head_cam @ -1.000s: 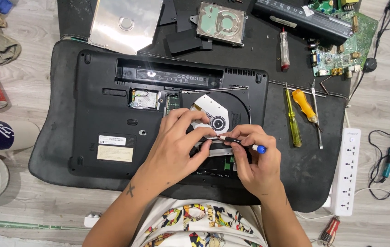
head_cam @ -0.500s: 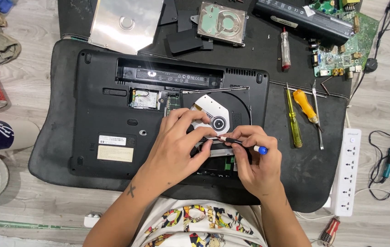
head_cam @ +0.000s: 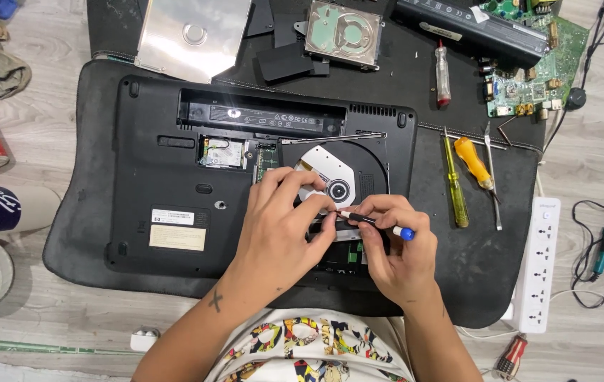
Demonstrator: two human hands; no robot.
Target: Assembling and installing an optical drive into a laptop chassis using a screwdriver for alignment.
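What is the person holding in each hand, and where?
The right hand grips a small screwdriver by its handle. The left hand rests on the laptop; no held thing shows.

Matt black plastic laptop base

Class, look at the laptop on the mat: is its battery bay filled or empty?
Empty: the long bay along the laptop rear edge shows only its labelled floor.

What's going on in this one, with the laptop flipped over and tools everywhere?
A person is working on an upside-down black laptop lying on a dark mat. The right hand holds a small blue-capped screwdriver with its tip near the exposed optical drive. The left hand rests on the laptop beside that tip, fingers steadying the spot. Bay covers are already off. Other screwdrivers, a hard drive and a circuit board lie around.
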